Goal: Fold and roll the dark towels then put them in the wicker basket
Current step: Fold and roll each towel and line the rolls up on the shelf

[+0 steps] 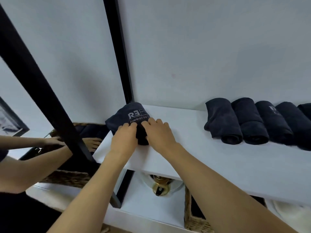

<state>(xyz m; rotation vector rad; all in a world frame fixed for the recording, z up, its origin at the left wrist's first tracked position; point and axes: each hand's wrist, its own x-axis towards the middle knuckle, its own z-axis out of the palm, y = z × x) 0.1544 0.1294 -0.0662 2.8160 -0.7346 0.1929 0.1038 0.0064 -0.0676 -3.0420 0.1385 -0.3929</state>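
My left hand (124, 137) and right hand (159, 133) sat side by side, fingers curled onto the part-rolled towel (128, 113) at the shelf's (210, 158) left end, other rolls (235, 121) lying well right.

Both forearms bare from wrist to the frame's lower edge: left arm (94, 179), right arm (218, 179). Left hand (124, 140) and right hand (159, 133) bare too. The mirror (25, 81) on the left reflects one arm; dark short sleeve (2, 154) at its upper end, dark garment (20, 214) below.
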